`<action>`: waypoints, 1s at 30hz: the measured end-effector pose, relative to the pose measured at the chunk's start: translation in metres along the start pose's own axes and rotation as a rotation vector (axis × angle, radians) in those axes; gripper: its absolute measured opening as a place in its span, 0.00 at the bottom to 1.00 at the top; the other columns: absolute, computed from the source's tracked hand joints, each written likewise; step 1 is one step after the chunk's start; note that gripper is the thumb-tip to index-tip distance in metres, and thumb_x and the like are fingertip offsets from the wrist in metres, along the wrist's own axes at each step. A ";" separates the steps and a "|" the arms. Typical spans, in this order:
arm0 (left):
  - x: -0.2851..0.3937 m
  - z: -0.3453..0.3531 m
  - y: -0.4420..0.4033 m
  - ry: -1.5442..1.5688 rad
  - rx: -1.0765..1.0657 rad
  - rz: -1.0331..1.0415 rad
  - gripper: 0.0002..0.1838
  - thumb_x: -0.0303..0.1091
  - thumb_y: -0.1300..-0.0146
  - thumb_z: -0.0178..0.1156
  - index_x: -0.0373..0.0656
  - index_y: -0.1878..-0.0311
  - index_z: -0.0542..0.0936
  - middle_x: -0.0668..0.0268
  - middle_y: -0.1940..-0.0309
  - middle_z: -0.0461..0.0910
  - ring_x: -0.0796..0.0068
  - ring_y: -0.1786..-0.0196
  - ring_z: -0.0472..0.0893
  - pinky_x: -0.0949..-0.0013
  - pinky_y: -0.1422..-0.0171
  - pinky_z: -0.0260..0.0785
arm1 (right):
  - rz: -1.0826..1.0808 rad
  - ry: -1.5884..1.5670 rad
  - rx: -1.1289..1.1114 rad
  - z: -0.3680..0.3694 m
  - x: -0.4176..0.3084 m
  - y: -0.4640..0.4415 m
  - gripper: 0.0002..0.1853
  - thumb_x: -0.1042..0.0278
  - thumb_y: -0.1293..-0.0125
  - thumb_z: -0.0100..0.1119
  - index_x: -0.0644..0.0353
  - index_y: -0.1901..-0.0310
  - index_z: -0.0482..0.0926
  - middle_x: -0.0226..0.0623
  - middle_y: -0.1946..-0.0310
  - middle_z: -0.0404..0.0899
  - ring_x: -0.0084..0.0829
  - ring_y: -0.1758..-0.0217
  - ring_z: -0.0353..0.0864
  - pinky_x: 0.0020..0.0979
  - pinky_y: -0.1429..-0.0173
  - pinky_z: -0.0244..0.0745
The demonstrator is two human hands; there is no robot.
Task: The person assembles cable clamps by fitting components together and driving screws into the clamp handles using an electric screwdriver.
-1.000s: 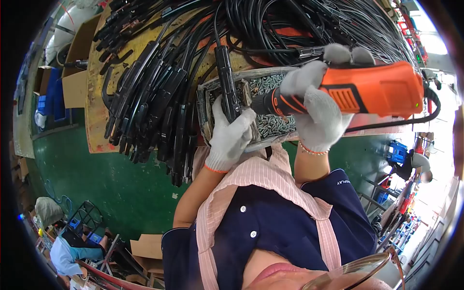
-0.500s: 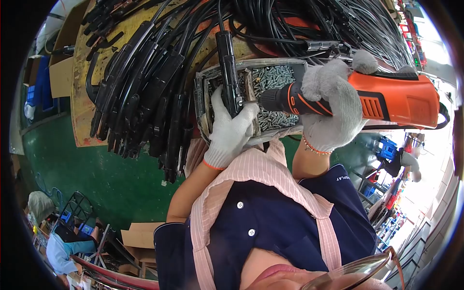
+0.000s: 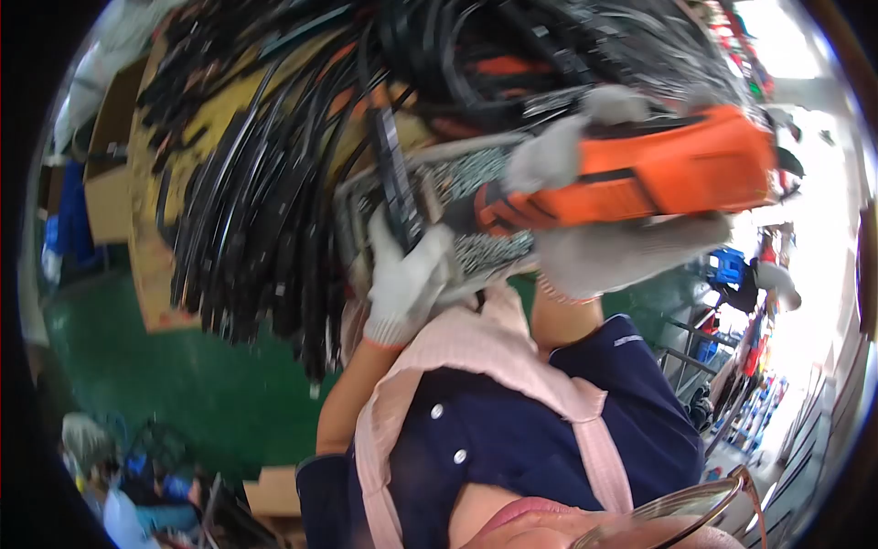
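My left hand (image 3: 402, 288), in a whitish knitted glove, is closed around the lower end of a slim black handle (image 3: 393, 174) with a cable running up from it. My right hand (image 3: 599, 261), in a grey glove, grips an orange and black power screwdriver (image 3: 672, 169) lying sideways. Its dark nose points left, close to the handle's lower end; blur hides whether the bit touches. Under both hands stands a worn box (image 3: 498, 273) with compartments of small silvery screws (image 3: 471, 174).
Many black handles with cables (image 3: 247, 210) lie heaped on the left of the yellow worktable (image 3: 151, 265). Black cables (image 3: 512, 46) pile up behind the box. Cardboard boxes (image 3: 110, 201) stand at the far left. Green floor (image 3: 183, 366) shows below the table.
The whole view has shifted and blurred. Both hands, the handle and the screwdriver appear farther left and slightly lower. The right hand's fingers look more spread along the screwdriver.
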State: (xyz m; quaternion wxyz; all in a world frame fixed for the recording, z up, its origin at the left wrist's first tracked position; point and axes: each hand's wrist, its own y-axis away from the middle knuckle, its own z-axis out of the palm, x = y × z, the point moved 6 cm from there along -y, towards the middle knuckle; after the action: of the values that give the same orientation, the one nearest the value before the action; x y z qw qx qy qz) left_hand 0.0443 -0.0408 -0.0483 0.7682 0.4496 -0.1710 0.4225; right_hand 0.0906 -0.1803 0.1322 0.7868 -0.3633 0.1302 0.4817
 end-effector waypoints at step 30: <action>0.003 0.000 0.000 0.045 0.021 -0.061 0.43 0.20 0.39 0.59 0.40 0.24 0.47 0.64 0.55 0.75 0.77 0.60 0.78 0.73 0.59 0.75 | 0.140 0.361 -0.100 -0.001 0.022 0.011 0.18 0.77 0.36 0.59 0.54 0.48 0.65 0.36 0.72 0.72 0.32 0.76 0.72 0.35 0.69 0.73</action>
State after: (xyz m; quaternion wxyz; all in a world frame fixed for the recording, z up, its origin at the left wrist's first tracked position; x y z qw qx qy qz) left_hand 0.0459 -0.0399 -0.0464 0.7796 0.4530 -0.1353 0.4108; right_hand 0.0921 -0.1636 0.1143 0.6960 -0.4727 0.2701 0.4682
